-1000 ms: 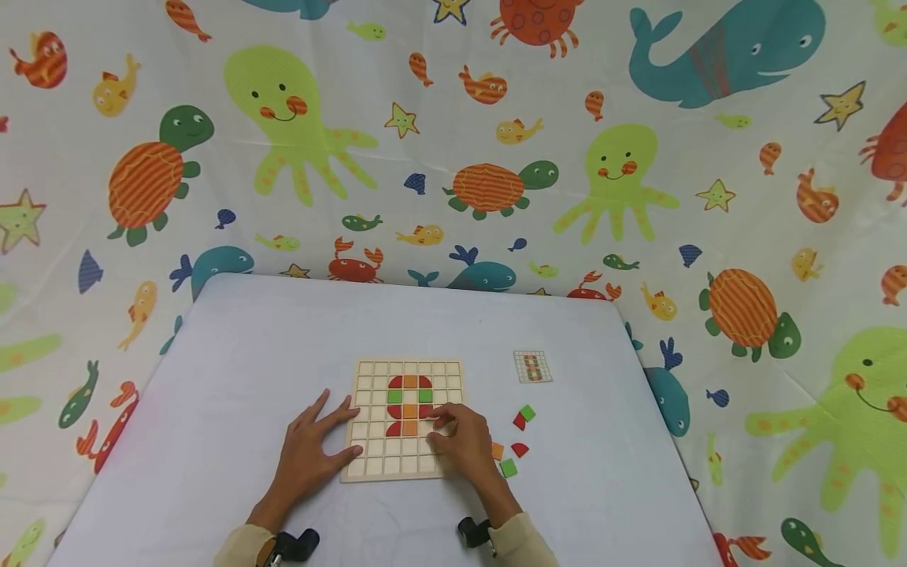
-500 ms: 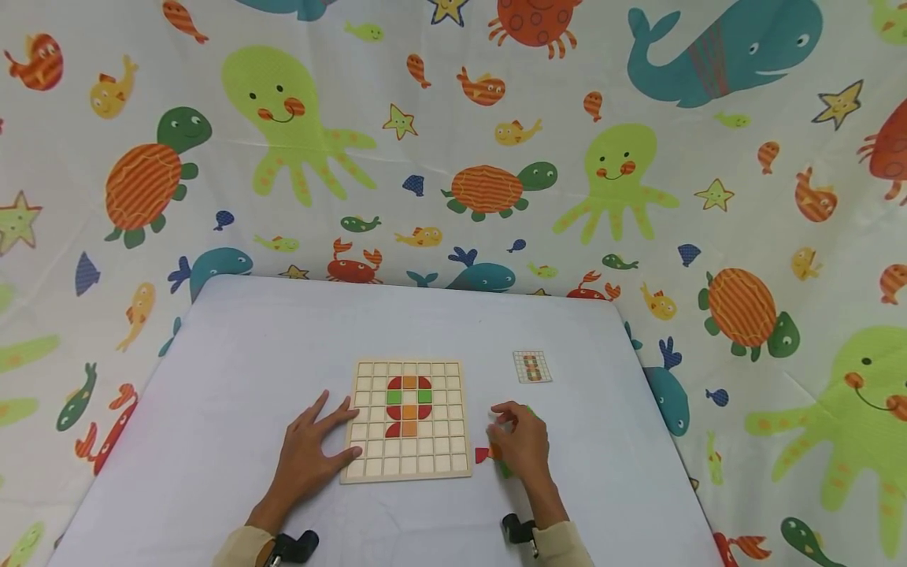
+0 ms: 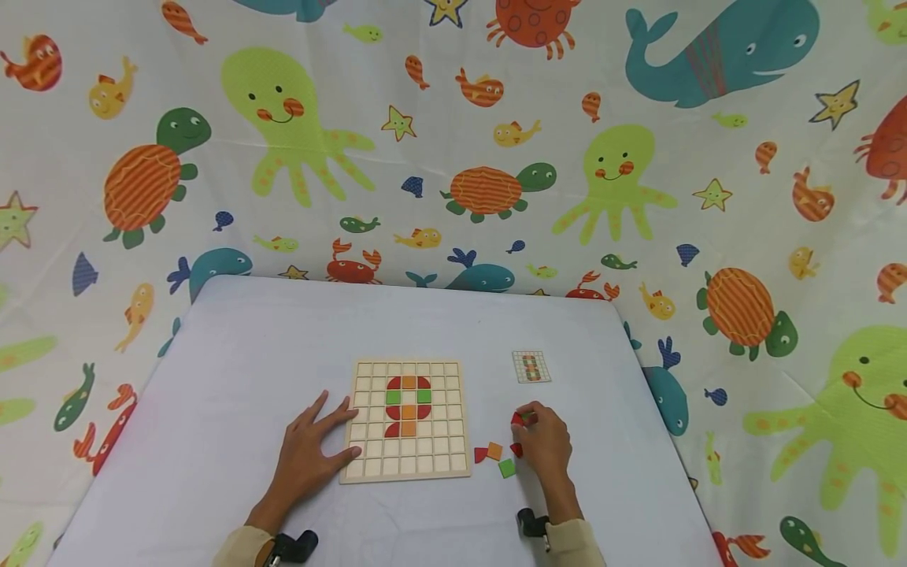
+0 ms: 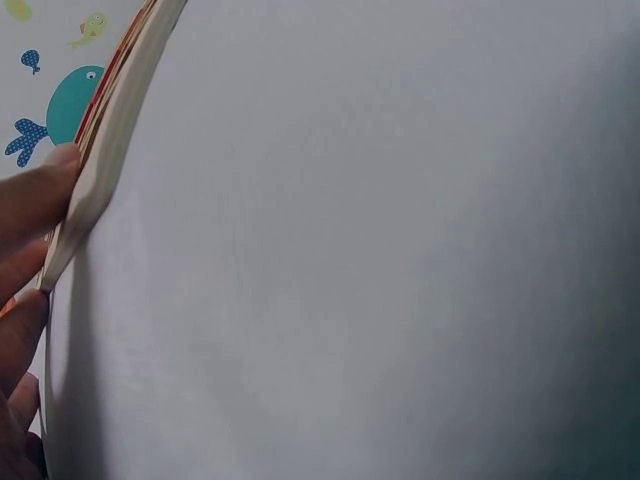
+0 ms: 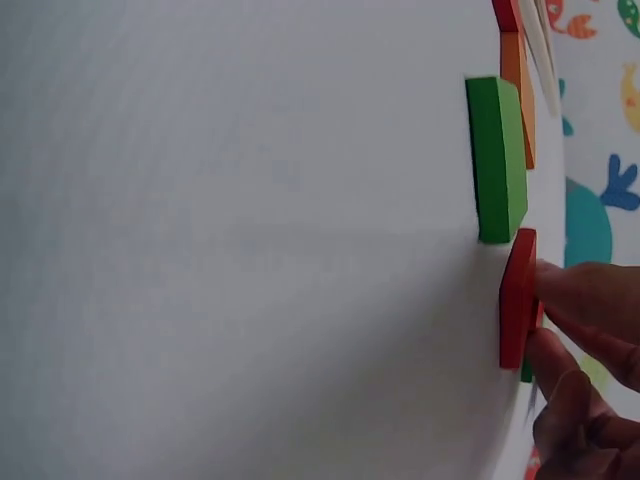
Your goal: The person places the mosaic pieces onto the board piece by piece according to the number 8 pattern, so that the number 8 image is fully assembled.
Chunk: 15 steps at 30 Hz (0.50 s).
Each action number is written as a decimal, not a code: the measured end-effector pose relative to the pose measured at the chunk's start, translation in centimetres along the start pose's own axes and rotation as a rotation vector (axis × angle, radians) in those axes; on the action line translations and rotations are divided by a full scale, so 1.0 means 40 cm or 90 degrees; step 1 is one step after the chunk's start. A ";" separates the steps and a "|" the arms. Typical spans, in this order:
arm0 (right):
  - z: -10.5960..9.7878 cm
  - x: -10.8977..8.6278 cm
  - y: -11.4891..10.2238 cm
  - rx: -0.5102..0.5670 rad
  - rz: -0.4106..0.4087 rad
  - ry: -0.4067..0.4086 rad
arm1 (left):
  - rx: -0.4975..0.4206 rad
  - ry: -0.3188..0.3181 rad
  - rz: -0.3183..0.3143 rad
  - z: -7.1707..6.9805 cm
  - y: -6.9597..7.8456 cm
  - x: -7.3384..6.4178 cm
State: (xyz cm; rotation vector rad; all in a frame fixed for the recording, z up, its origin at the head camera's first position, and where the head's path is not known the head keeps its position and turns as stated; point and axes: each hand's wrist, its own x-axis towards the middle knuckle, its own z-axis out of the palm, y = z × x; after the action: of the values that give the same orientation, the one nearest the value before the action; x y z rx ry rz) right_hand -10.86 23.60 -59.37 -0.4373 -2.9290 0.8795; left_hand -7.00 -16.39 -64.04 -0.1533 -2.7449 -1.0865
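Note:
A square wooden grid board (image 3: 445, 465) lies on the white table, with red, orange and green tiles set in its middle columns. My left hand (image 3: 309, 447) is spread at its left edge, thumb and index finger touching the frame. To the right of the board, the thumb and index finger of my right hand (image 3: 546, 445) pinch a red quarter-round tile (image 3: 517, 419), beside a partly covered green tile (image 3: 527, 415). Another red tile (image 5: 515, 305) lies just in front of these fingertips in the right wrist view. Nearby lie a green square (image 3: 507, 468), an orange square (image 3: 494, 450) and a red quarter-round (image 3: 480, 455).
A small pattern card (image 3: 531, 367) lies on the table (image 3: 283, 331) at the back right, showing a coloured grid design. Behind the table hangs a curtain (image 3: 425, 94) printed with sea animals.
My right hand has moved right, from the board's right side to the loose tiles. A red quarter-round now lies beside the board's right edge. My left hand stays put.

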 end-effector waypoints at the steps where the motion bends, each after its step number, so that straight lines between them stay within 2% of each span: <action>1: 0.002 -0.001 -0.004 0.002 0.000 -0.002 | -0.002 0.000 0.000 0.000 0.000 0.000; 9: 0.029 0.006 -0.035 -0.014 0.010 -0.023 | -0.002 -0.005 -0.006 0.000 0.002 -0.001; 15: 0.040 0.005 -0.063 0.003 -0.007 -0.066 | 0.001 0.001 0.000 0.001 -0.002 0.000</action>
State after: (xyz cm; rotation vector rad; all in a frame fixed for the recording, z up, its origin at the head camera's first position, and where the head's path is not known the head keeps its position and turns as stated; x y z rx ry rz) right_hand -11.90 20.81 -59.34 -0.3872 -3.0184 0.9353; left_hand -7.01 -16.41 -64.12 -0.1521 -2.7454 -1.0833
